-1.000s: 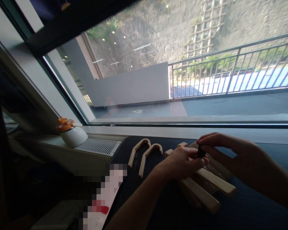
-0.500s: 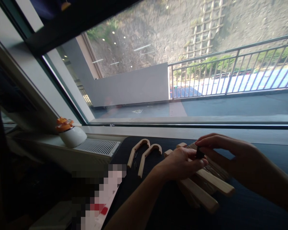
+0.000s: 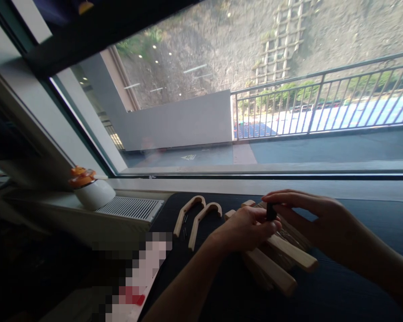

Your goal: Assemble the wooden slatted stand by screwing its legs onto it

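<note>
My left hand [image 3: 245, 229] rests closed on top of a wooden assembly of pale bars [image 3: 275, 264] on a dark table [image 3: 339, 290]. My right hand [image 3: 309, 219] reaches in from the right, its fingertips pinched on a small black part [image 3: 271, 212] just above the left hand's thumb. Both hands meet over the near end of the assembly. Two curved wooden hook-shaped pieces [image 3: 196, 214] lie side by side to the left of the hands, with small dark screws [image 3: 185, 226] between them.
A white bowl with an orange lid [image 3: 89, 190] stands on the sill beside a vent grille [image 3: 129, 208] at the left. A large window runs behind the table. A blurred-out patch [image 3: 137, 277] sits at the table's left front.
The view has shifted a little, so everything sits slightly further left and lower. The hands keep the same pose on the black part and the wooden assembly.
</note>
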The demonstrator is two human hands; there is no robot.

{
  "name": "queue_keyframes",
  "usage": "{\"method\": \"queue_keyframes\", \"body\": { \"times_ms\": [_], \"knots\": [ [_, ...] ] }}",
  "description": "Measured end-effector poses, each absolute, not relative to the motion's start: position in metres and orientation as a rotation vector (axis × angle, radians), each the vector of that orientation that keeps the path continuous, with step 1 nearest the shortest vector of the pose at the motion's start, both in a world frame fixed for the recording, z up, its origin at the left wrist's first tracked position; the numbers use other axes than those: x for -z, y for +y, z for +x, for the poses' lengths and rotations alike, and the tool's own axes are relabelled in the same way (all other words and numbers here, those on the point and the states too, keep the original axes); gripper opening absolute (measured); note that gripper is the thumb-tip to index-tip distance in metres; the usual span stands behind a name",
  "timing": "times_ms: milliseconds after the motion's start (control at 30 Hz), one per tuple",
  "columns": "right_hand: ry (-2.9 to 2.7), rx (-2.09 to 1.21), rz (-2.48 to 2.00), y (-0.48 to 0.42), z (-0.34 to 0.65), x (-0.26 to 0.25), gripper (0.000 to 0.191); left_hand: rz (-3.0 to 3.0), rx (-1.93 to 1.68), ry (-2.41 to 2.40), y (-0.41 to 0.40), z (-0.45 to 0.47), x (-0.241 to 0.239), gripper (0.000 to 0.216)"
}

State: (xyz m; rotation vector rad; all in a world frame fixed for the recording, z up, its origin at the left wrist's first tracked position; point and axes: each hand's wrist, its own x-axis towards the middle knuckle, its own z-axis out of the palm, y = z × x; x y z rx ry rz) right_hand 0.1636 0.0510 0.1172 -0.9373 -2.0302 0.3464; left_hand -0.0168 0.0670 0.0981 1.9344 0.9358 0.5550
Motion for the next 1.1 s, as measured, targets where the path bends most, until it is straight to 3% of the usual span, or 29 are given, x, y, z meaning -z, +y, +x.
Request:
{"method": "queue_keyframes", "body": {
  "times_ms": [1100],
  "knots": [
    [-1.950,-0.463,-1.029,0.0493,0.1579,-0.1224,0.016,1.881,-0.482,0.940,0.0663,-0.0177,-0.1002,0.036]
  ]
}}
